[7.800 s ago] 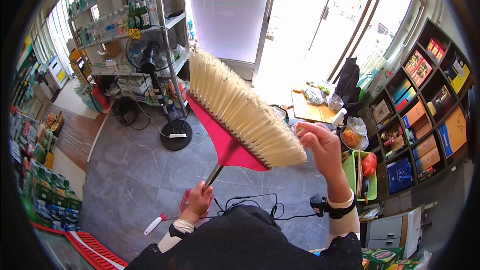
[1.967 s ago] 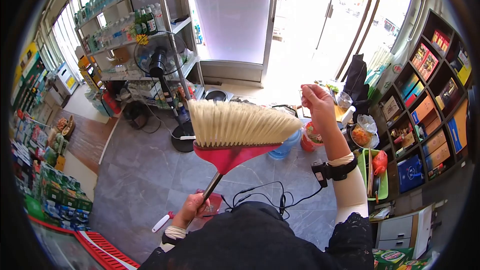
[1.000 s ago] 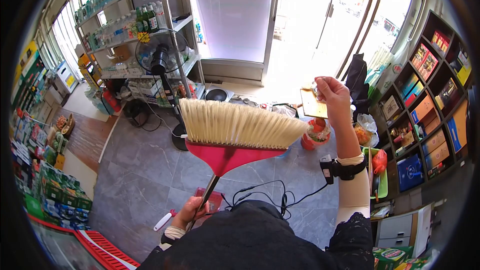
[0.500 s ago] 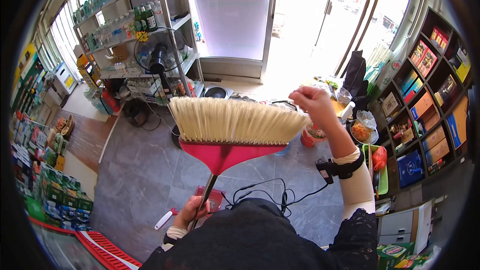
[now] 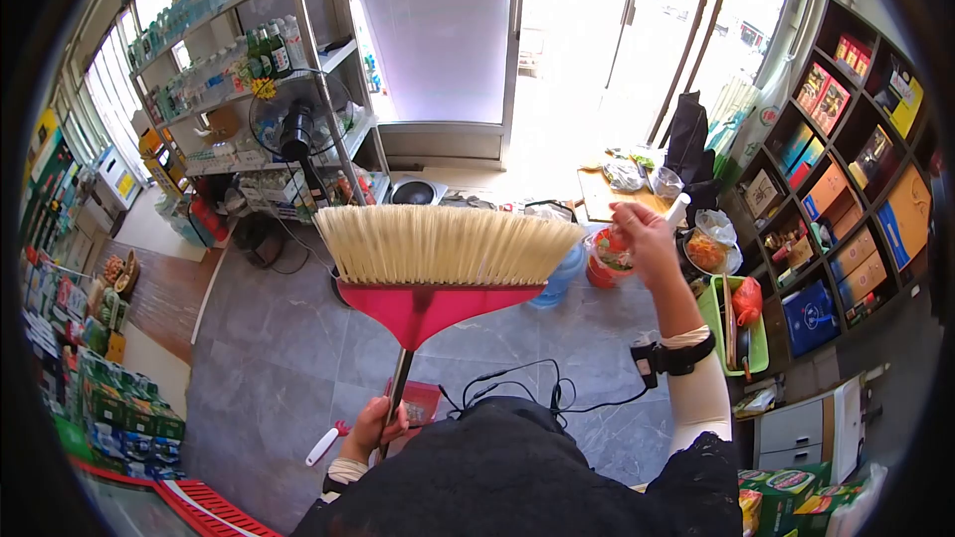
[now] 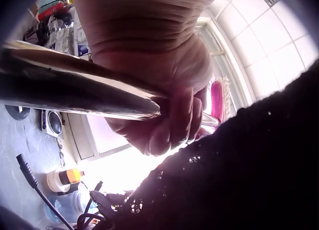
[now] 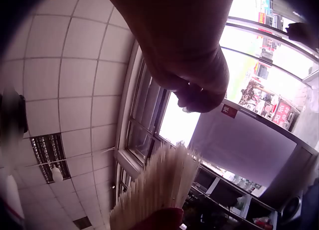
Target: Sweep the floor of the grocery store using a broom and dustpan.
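My left hand [image 5: 376,426] grips the metal handle [image 5: 401,378] of a broom, held up with its bristles [image 5: 448,249] pointing away from me and its pink head [image 5: 428,308] nearly level. Fingers wrapped round the handle [image 6: 75,85] show in the left wrist view. Just right of the bristles' right end, my right hand [image 5: 649,244] is raised, its fingers curled and thumb against the fingertips. Nothing shows between them. From the right wrist view, the bristle tips [image 7: 159,185] stand below the curled right hand [image 7: 194,75], apart from it.
On the grey tile floor lie a red dustpan [image 5: 423,403], a white-handled tool [image 5: 323,446] and black cables [image 5: 547,388]. A red bucket [image 5: 605,264], a cutting board [image 5: 597,194] and a green basin [image 5: 756,346] stand ahead and right. A fan [image 5: 296,134] is at left.
The broom has gone from a diagonal tilt to nearly level. My right hand, further out over the board a second ago, came back toward the bristles and is now slightly right of their end.
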